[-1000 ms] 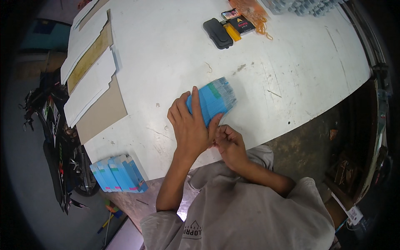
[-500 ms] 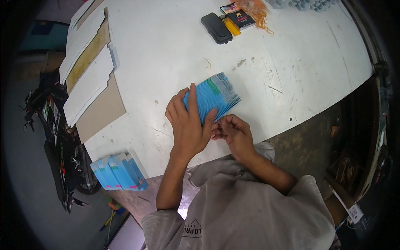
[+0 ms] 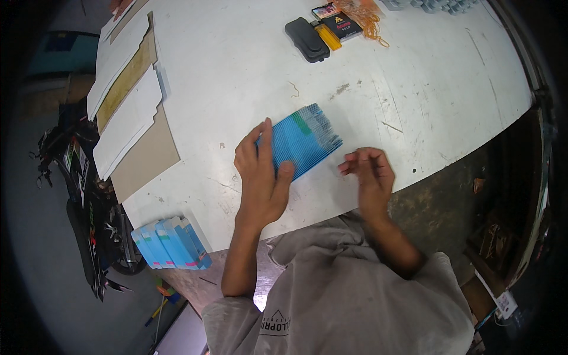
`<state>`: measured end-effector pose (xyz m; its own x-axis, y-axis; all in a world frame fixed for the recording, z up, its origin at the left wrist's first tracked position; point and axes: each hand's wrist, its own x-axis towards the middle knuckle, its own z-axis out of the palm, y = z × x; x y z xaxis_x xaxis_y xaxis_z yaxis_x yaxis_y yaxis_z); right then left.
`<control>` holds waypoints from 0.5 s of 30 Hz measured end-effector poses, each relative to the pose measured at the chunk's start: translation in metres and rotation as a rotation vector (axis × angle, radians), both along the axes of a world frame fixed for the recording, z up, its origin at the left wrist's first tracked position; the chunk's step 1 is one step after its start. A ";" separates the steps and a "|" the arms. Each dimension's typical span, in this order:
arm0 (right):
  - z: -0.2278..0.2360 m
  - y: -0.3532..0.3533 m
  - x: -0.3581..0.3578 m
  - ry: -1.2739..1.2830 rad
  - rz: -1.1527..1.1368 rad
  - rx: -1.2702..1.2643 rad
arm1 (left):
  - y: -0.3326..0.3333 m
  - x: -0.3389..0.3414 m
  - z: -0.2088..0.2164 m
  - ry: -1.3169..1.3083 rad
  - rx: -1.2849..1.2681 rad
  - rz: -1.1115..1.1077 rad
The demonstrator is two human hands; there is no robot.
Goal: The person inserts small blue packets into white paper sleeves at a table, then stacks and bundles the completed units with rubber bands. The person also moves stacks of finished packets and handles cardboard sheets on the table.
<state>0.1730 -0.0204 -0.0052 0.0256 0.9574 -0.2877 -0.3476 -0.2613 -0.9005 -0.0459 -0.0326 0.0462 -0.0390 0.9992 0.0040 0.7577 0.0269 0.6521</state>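
A fanned stack of flat blue folded cartons (image 3: 307, 142), with a green band and pale flap ends at its far right, lies on the white table. My left hand (image 3: 260, 171) holds its left end, fingers along the far left side and thumb pressed on the near edge. To the right of the stack, apart from it, is my right hand (image 3: 371, 174). Its fingers are loosely bent and slightly apart, and I see nothing between them. Another bundle of blue cartons (image 3: 171, 244) sits at the table's near left corner.
White sheets and grey-brown boards (image 3: 145, 157) lie along the left edge. Another person's hand (image 3: 118, 7) shows at the top left. At the back are a black case (image 3: 307, 40), a yellow lighter (image 3: 329, 36), a dark box (image 3: 343, 26) and orange rubber bands (image 3: 371, 29).
My right hand has left the near edge of the stack and moved right. My left thumb has drawn back leftward along the stack. Another person's hand has appeared at the top left.
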 end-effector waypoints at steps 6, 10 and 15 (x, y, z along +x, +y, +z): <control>0.013 0.058 0.019 -0.228 0.091 0.253 | -0.022 -0.015 -0.002 -0.197 0.098 0.199; 0.025 0.101 -0.007 -0.302 0.400 0.301 | -0.036 -0.012 -0.006 -0.184 0.171 0.136; 0.018 0.110 -0.009 -0.307 0.740 0.359 | -0.017 -0.019 0.002 -0.167 -0.031 0.093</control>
<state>0.1641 0.0898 0.0132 -0.6112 0.7900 -0.0482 0.0704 -0.0064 -0.9975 -0.0652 -0.0493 0.0482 -0.1286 0.9908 -0.0412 0.6324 0.1140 0.7662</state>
